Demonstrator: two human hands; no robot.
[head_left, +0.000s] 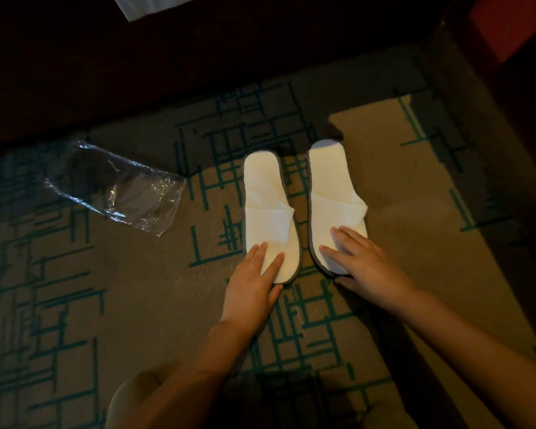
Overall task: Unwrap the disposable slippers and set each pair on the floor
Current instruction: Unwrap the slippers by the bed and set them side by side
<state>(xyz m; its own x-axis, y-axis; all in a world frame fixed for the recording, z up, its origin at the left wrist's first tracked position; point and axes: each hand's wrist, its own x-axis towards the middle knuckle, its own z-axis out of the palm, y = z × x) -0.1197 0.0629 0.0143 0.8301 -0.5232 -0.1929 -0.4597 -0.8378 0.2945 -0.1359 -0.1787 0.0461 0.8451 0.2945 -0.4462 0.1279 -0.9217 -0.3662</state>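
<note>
Two white disposable slippers with grey edging lie side by side on the patterned carpet, toes toward me. My left hand [256,274] rests with fingers spread on the toe end of the left slipper [266,199], its thumb against the toe edge. My right hand [362,261] lies flat on the toe end of the right slipper [334,193], thumb at the near edge. An empty clear plastic wrapper [118,187] lies crumpled on the carpet to the left of the pair.
Dark furniture [136,63] borders the carpet [106,305] at the back, and a dark wooden piece [508,103] stands at the right. A pale sheet or bag corner [143,4] shows at the top edge. My knees [136,397] are at the bottom.
</note>
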